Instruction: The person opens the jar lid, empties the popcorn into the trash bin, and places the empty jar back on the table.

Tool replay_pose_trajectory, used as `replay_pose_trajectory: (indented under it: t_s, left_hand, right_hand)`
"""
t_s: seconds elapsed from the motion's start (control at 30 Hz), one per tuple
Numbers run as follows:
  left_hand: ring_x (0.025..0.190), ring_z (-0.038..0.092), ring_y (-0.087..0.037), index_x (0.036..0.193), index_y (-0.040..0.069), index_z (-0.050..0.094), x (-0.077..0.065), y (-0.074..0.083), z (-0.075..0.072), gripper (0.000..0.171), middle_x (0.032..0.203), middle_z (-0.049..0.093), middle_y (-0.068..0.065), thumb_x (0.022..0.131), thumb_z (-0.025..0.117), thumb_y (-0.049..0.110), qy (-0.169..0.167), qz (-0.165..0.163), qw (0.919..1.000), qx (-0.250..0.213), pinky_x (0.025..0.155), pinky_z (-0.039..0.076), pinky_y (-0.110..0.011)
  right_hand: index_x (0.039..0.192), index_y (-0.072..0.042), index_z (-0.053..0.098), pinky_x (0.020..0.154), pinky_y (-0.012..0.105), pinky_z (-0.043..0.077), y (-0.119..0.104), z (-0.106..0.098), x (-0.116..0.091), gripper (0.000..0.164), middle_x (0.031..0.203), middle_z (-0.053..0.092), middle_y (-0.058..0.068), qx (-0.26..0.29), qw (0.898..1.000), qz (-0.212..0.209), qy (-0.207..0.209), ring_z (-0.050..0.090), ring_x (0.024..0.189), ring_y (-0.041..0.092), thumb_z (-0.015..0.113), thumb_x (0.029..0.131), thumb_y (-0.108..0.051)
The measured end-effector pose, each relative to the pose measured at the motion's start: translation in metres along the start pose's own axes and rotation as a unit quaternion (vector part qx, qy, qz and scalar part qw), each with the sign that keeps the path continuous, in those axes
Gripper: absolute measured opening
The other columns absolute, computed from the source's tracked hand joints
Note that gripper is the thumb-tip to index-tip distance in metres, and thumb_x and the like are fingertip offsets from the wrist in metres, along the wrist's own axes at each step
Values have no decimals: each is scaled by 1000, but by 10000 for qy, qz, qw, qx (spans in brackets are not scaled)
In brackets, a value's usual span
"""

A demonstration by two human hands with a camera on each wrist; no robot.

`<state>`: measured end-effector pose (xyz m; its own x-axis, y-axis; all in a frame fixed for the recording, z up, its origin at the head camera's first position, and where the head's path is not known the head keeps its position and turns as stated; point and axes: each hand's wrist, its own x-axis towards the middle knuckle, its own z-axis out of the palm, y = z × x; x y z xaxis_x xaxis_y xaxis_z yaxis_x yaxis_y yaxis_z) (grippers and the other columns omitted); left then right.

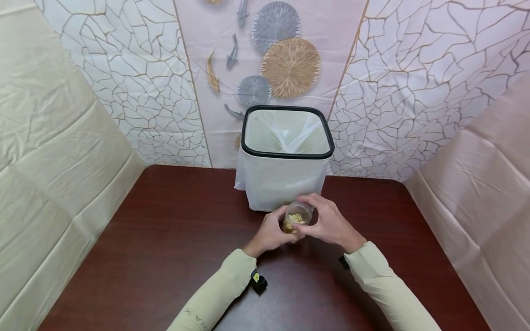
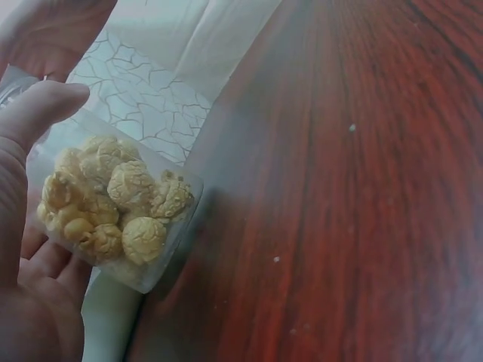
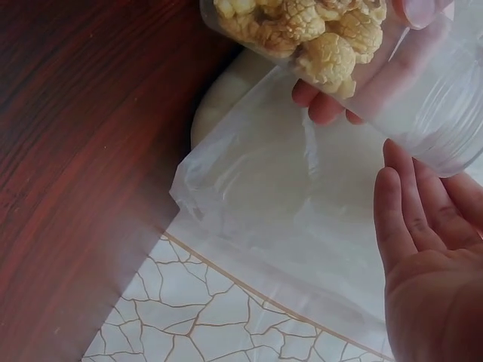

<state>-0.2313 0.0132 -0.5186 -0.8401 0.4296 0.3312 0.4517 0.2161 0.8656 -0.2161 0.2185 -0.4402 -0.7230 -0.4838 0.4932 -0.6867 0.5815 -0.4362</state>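
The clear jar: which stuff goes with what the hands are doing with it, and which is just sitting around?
Part of the job:
clear jar
popcorn-like pieces inside it
left hand, gripping the jar
right hand, around its top

Just around, it seems:
bin, which neither hand is gripping
plastic bag lining it
table
patterned wall covering

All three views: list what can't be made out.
Head view: the bin's floor, hidden by its front side.
Head view: the left sleeve's lettering, too small to read surely.
Left wrist view: most of the jar's mouth, behind the left thumb.
Left wrist view: much of the right hand, cut off by the edge.
Right wrist view: some popcorn, cut off by the top edge.
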Motion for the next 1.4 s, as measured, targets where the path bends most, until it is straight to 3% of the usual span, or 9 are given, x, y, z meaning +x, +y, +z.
replay_pose_trajectory:
  t_s: [0.13, 0.27, 0.6, 0.73, 0.97, 1.27, 1.4]
  left_hand:
    - [104, 69, -9, 135, 17, 66, -2, 3, -4, 62, 121, 76, 0, 79, 92, 23, 32, 66, 10000, -7, 90, 55, -23]
    - [101, 69, -9, 132, 16, 68, -4, 8, -11, 60, 117, 77, 0, 77, 93, 25, 65, 189, 9994, 278, 87, 54, -21]
    - [96, 72, -12, 130, 12, 72, -12, 25, -35, 63, 112, 79, 0, 73, 95, 30, 115, 575, 9864, 1534, 87, 57, -26]
    - [92, 72, -12, 129, 15, 72, -16, 34, -43, 64, 111, 79, 2, 72, 94, 34, 125, 602, 9718, 2278, 82, 58, -29]
    - [87, 73, -14, 127, 18, 71, -23, 45, -51, 64, 114, 78, 4, 71, 94, 38, 182, 719, 9337, 3502, 73, 61, -34]
    - [92, 77, -16, 126, 13, 70, -30, 49, -51, 68, 123, 78, -1, 69, 97, 38, 362, 1184, 8953, 4278, 72, 63, -35]
    - [92, 77, -17, 124, 13, 70, -30, 50, -50, 67, 121, 78, 0, 67, 98, 37, 395, 1253, 8899, 4368, 71, 62, -35]
  right_hand:
    - [128, -6, 69, 88, 40, 58, -2, -1, 0, 61, 117, 73, 3, 69, 10000, -8, 5, 69, 102, 16, 93, 77, -29]
    - [129, -6, 69, 89, 38, 58, -5, -2, 0, 62, 118, 73, 2, 79, 9999, -121, 15, 68, 103, 15, 94, 76, -28]
    - [131, -4, 68, 91, 43, 60, -18, -7, 3, 70, 122, 71, 2, 85, 9994, -222, -266, 70, 107, 17, 95, 74, -34]
    - [132, -5, 67, 94, 44, 60, -24, -9, 4, 70, 123, 71, 3, 131, 9990, -90, -416, 72, 109, 19, 94, 75, -34]
    - [131, -5, 66, 93, 45, 59, -32, -6, 2, 67, 115, 71, 2, 170, 9971, 410, -618, 71, 106, 16, 92, 77, -36]
    - [125, -2, 68, 88, 40, 61, -33, 7, -2, 63, 109, 72, 4, 210, 9974, 527, -435, 73, 97, 16, 92, 78, -36]
    - [122, -4, 69, 84, 38, 61, -33, 13, -3, 58, 106, 73, 4, 141, 9977, 568, -352, 73, 93, 17, 92, 78, -35]
